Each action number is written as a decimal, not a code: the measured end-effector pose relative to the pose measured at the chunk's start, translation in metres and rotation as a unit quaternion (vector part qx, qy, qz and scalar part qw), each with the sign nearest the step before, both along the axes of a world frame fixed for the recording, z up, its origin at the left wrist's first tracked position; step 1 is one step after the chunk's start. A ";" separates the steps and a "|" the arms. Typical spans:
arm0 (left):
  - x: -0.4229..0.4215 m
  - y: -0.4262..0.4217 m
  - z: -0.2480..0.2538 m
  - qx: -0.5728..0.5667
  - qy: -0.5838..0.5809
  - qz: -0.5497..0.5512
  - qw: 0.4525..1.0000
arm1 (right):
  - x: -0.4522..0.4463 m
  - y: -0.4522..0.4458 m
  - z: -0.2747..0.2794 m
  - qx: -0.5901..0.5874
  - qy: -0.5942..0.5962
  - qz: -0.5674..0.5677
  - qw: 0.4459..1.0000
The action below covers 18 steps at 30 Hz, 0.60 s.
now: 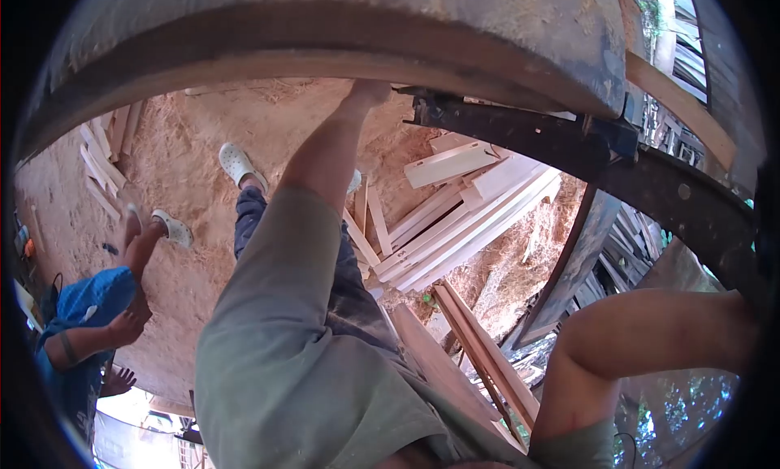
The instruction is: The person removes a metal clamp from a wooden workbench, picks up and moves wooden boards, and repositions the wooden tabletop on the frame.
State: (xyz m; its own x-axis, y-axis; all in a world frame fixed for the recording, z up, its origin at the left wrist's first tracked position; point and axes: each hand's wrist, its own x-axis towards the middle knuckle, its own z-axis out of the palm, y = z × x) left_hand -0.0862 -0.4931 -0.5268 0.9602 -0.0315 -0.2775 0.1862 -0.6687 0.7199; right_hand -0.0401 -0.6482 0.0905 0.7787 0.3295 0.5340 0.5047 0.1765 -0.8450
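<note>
My left hand [371,91] reaches up to the underside of a large, curved-looking, dust-covered brown slab [325,26]. Its fingers are hidden behind the slab's edge, so their grip does not show. Just right of that hand begins a dark metal beam [520,136], which runs under the slab toward the right. My right arm is bent at the right side, with the forearm passing into the dark rim of the view; the right hand itself is out of sight.
Sawn boards [479,201] lie piled on the dusty ground [187,136] beyond my body. Long planks [475,339] lean close to my right side. More wood strips [101,160] lie far left. A person in a blue shirt [89,306] stands at left.
</note>
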 end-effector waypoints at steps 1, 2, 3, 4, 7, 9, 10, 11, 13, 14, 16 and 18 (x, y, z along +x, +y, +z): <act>0.004 -0.001 0.000 0.001 -0.003 -0.028 1.000 | 0.001 -0.002 0.004 -0.025 0.006 0.003 1.000; 0.007 -0.004 0.000 -0.001 -0.004 -0.033 0.999 | 0.002 -0.004 0.007 -0.049 0.012 0.006 0.999; 0.006 -0.004 0.001 -0.003 -0.001 -0.024 1.000 | 0.002 -0.007 0.007 -0.050 0.013 0.003 0.999; 0.005 -0.003 -0.001 -0.005 0.002 -0.008 1.000 | 0.001 -0.006 0.002 -0.024 -0.008 0.003 1.000; 0.000 0.002 -0.004 -0.014 0.009 0.030 0.999 | -0.014 0.019 -0.039 0.014 -0.050 -0.009 0.999; 0.000 0.005 -0.006 -0.016 0.003 0.038 0.999 | -0.057 -0.001 -0.085 0.018 -0.123 -0.111 0.986; 0.001 0.005 -0.009 -0.019 0.001 0.039 0.999 | -0.078 -0.009 -0.114 0.012 -0.154 -0.190 0.969; 0.005 0.004 -0.011 -0.027 -0.002 0.037 0.999 | -0.098 -0.012 -0.148 -0.002 -0.171 -0.277 0.946; 0.011 0.002 -0.011 -0.042 0.003 0.032 0.999 | -0.140 -0.009 -0.227 -0.034 -0.075 -0.480 0.873; 0.013 0.000 -0.012 -0.051 0.004 0.031 0.998 | -0.160 -0.011 -0.273 -0.047 0.003 -0.572 0.819; 0.014 -0.002 -0.013 -0.066 0.002 0.031 0.997 | -0.205 -0.037 -0.380 -0.414 0.126 -0.485 0.760; 0.016 -0.008 -0.014 -0.087 0.004 0.023 0.996 | -0.201 -0.025 -0.455 -0.171 0.484 -0.419 0.749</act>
